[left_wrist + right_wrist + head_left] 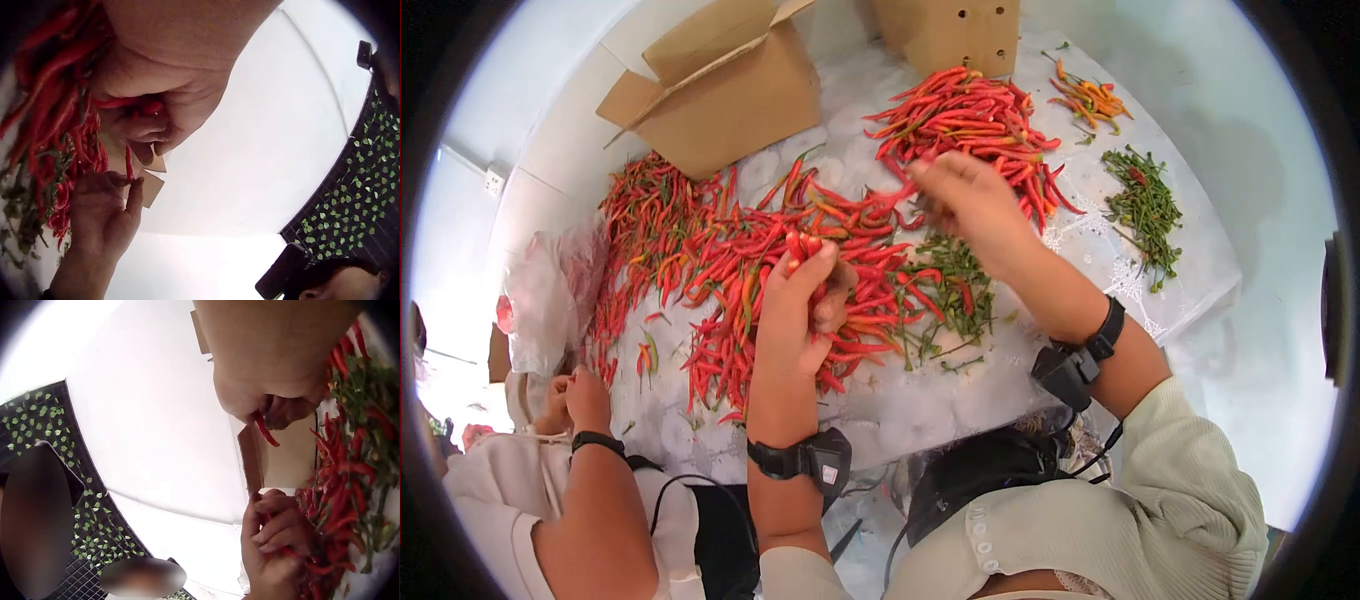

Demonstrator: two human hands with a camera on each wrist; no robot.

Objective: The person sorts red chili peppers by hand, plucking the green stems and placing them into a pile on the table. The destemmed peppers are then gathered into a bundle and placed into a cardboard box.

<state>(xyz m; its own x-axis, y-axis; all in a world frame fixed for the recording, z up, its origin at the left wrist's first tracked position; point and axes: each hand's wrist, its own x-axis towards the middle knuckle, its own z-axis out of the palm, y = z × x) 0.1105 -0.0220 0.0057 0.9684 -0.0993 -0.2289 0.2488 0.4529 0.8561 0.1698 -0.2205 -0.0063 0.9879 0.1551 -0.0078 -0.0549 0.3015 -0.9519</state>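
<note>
Bunch of red chillies (805,250): gripped upright in the left hand (800,310), fingers and thumb curled round it, tips poking out at the top. Sits near the table's middle, over the near fringe of the spread fruit. Single chilli (265,428): pinched at the fingertips of the right hand (965,195) (plain in the right wrist view, barely legible from the head). Lies at about 1 o'clock from the bunch, the two hands near but apart.

Judged done:
- finished heap (970,115) at 12 o'clock, dense and almost wholly red, little green showing;
- green stalks (945,285) strewn at 3 o'clock from the left hand, touching the red spread;
- second stalk pile (1145,205) at 2 o'clock, well apart, near the table edge;
- orange lot (1090,100) at 1 o'clock, small, kept separate.

Judged left:
- unworked heap (690,250) running from 9 to 11 o'clock, loose and wide, with green ends visible among the red;
- the bunch in hand itself.

Estimate: unworked heap looks at least as large as the finished one, so roughly the halfway mark, perhaps short of it.

Surroundings: white patterned cloth (920,400) under everything. Open cardboard box (720,85) at 11 o'clock, touching the unworked heap. Second box (955,30) at 12 o'clock, behind the finished heap. Plastic bag (550,290) at 9 o'clock on the table edge. Second person's hand (585,395) at 8 o'clock, beside the bag; grip not discernible.
</note>
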